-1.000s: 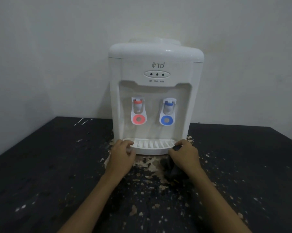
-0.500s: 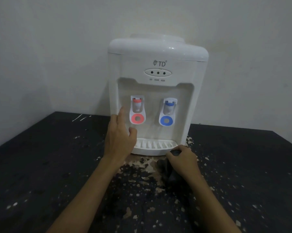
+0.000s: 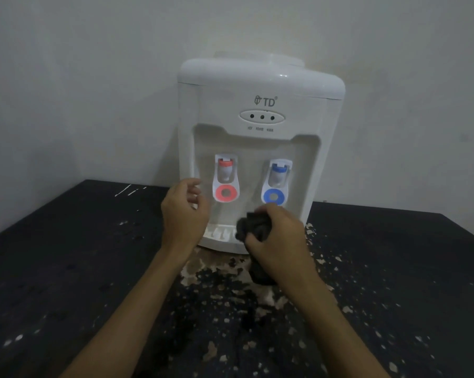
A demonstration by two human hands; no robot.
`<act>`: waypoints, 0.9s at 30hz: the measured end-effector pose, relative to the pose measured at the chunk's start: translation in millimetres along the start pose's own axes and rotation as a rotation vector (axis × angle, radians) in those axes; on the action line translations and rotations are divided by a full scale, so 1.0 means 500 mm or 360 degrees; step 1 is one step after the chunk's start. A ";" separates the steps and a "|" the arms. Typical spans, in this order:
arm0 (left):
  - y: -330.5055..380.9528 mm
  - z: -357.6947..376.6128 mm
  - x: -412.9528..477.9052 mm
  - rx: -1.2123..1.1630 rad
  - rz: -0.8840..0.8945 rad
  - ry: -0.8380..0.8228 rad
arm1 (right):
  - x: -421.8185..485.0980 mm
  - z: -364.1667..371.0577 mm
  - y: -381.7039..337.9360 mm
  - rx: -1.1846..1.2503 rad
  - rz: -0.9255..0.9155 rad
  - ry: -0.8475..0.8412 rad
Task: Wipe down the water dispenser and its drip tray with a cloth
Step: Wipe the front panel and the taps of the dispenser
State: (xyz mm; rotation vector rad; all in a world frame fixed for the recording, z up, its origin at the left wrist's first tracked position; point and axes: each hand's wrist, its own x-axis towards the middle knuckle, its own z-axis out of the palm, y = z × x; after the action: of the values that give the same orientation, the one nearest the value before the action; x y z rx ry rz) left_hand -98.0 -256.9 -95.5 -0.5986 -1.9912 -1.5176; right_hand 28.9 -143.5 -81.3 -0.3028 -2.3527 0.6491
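head view: right hand [image 3: 279, 241] grips a bunched dark cloth [image 3: 253, 226] over the drip tray [image 3: 216, 233]; left hand [image 3: 184, 211] loosely curled, empty. water dispenser [image 3: 260, 85] wiping seems barely begun, though dimness hides smears.

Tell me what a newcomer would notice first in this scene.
The white water dispenser stands by the wall at the back of the black table, its red tap and blue tap side by side. In front of it, the right hand grips a dark cloth at the drip tray, while the left hand hovers empty beside the red tap.
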 end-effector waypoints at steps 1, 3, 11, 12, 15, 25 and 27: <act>-0.004 -0.001 0.006 0.0060 0.0058 0.0061 | 0.013 0.001 -0.018 0.0032 -0.0106 0.0081; -0.015 -0.003 0.019 0.0245 0.0135 0.0170 | 0.044 0.010 -0.047 0.0038 -0.0303 0.0264; -0.064 0.012 0.035 0.0435 0.0113 -0.0062 | 0.162 0.085 -0.086 -0.0322 -0.0741 0.0672; -0.069 0.014 0.036 0.0415 0.0119 -0.0070 | 0.168 0.095 -0.085 -0.0384 -0.0768 0.0679; -0.077 0.020 0.040 0.0385 0.0175 -0.0023 | 0.158 0.127 -0.074 -0.0627 -0.0830 0.0625; -0.089 0.018 0.042 0.0370 0.0157 -0.0032 | 0.076 0.149 -0.071 -0.0758 -0.0878 0.0173; -0.089 0.019 0.041 0.0404 0.0189 -0.0026 | 0.090 0.141 -0.070 -0.0650 -0.0860 0.0323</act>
State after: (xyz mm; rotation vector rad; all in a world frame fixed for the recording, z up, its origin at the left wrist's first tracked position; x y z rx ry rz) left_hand -143.7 -259.1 -115.8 -0.6118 -2.0788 -1.1703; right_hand -52.9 -182.4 -84.7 0.0942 -2.2119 -0.1161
